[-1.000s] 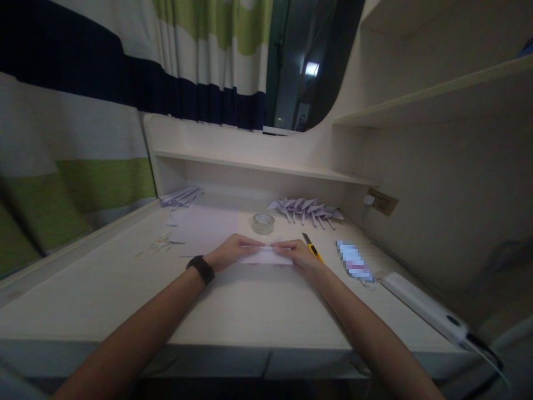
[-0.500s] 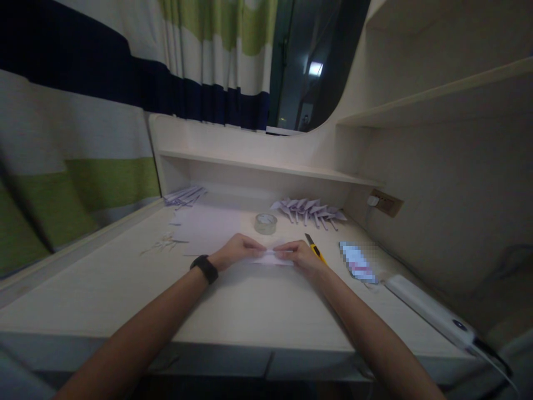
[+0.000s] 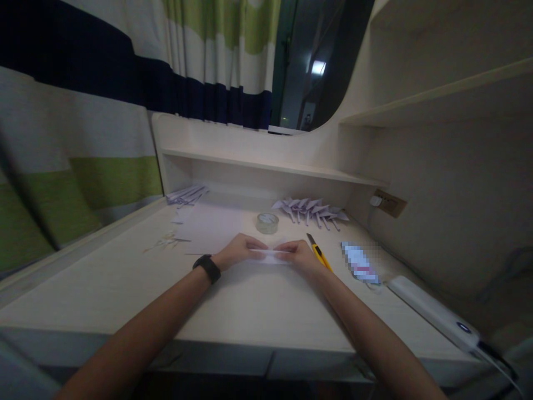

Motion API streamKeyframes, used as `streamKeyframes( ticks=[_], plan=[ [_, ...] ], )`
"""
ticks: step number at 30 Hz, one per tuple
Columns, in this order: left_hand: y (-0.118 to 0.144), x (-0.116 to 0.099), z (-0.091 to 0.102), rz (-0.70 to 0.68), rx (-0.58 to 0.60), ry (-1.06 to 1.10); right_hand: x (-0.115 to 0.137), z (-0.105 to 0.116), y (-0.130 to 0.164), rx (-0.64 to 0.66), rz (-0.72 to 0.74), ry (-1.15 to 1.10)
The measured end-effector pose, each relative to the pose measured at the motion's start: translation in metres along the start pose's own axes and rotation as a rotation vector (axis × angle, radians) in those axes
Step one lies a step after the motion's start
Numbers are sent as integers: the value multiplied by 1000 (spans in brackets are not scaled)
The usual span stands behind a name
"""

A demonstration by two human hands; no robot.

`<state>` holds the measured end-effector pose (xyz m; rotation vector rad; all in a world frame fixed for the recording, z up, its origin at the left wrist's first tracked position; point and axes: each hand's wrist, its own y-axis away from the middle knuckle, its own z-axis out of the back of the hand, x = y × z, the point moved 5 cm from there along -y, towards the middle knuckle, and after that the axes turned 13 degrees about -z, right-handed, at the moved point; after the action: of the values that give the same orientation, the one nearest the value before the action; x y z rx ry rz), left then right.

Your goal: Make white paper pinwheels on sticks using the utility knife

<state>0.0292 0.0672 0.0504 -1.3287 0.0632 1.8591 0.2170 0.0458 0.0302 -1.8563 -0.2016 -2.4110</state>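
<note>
A small folded strip of pale paper lies on the white desk, pinched at both ends. My left hand, with a black band on its wrist, grips the strip's left end. My right hand grips the right end. Both sets of fingers press the paper down near the desk's middle. Much of the strip is hidden under my fingertips.
A roll of clear tape sits just behind my hands. A yellow utility knife lies right of my right hand. Folded paper pieces line the back, more at back left. A flat sheet, paper scraps, a white power strip.
The paper strip looks narrower now, folded flatter between my fingers. Both hands stayed in place; the view shifted slightly.
</note>
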Motion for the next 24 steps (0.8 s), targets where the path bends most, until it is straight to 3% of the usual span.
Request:
streamKeyframes(
  ticks=[4, 14, 24],
  plan=[
    [0, -2, -2, -14, 47, -36, 1, 1, 0, -13, 14, 35],
    [-1, 2, 1, -5, -21, -51, 2, -1, 0, -26, 12, 66],
    [-2, 3, -1, -19, -2, -60, 5, 1, -3, -51, 60, 110]
  ],
)
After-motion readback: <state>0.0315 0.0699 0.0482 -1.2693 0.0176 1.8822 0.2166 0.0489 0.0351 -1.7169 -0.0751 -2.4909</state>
